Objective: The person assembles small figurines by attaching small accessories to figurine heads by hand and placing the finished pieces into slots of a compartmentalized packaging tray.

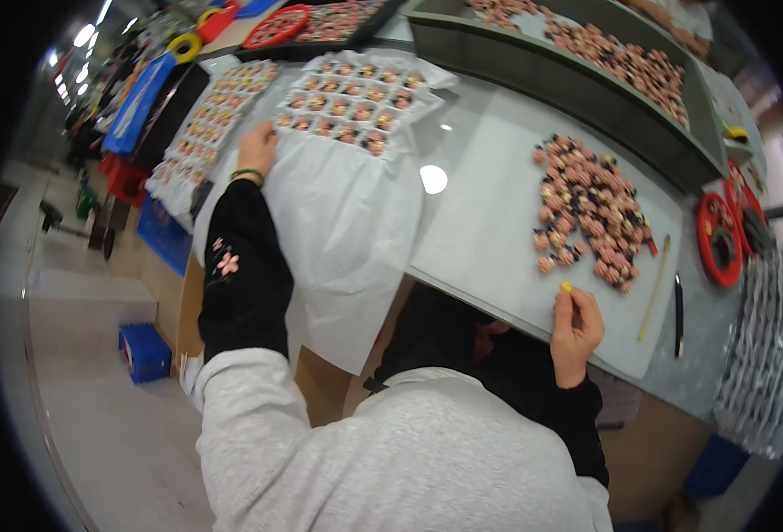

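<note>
Right hand: thumb and finger pinched on a small, bright yellow piece, mostly hidden by the fingertips, over the near part of a white board; pink-and-dark pile just beyond. Left hand: at the edge of a white sheet, beside a filled tray; cannot tell if gripping. Yellow stick, black pen right of pile; grey-green bin behind

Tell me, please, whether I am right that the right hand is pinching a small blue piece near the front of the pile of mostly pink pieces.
Not quite: the head view shows that the small piece is yellow, not blue. The right hand is indeed pinching it near the front of the pile of mostly pink pieces.
</note>
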Motion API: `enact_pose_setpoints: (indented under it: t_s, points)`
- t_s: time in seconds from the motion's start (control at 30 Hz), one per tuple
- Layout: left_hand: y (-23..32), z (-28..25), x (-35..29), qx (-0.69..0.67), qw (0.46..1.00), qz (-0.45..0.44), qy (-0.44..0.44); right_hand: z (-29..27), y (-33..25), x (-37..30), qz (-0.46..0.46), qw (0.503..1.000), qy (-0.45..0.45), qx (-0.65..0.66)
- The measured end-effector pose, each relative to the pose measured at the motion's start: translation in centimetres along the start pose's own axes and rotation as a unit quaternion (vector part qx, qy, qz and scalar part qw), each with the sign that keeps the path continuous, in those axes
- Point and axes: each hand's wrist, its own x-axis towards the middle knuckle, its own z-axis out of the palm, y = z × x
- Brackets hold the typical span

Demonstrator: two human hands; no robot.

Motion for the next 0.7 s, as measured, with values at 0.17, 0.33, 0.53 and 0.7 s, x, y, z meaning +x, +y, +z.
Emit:
enact_pose_setpoints:
  t_s: [0.17,0.33,0.53,0.7]
  points:
    - [-2.7,1.4,-1.5,0.122,0.992,-0.011,-0.039,0.2,-0.5,0.6,-0.001,1.0,0.003,0.016]
    - [-1.7,3.1,-1.2,0.145,0.979,-0.094,-0.111,0.0,-0.4,0.6,0.006,0.999,0.022,0.037]
    - [-0.4,3.6,0.4,0.161,0.968,-0.14,-0.13,-0.3,-0.2,0.4,0.018,0.998,0.015,0.051]
    - [3.8,1.3,-0.2,0.144,0.966,-0.178,-0.122,-1.3,-0.3,1.9,0.026,0.999,0.02,-0.011]
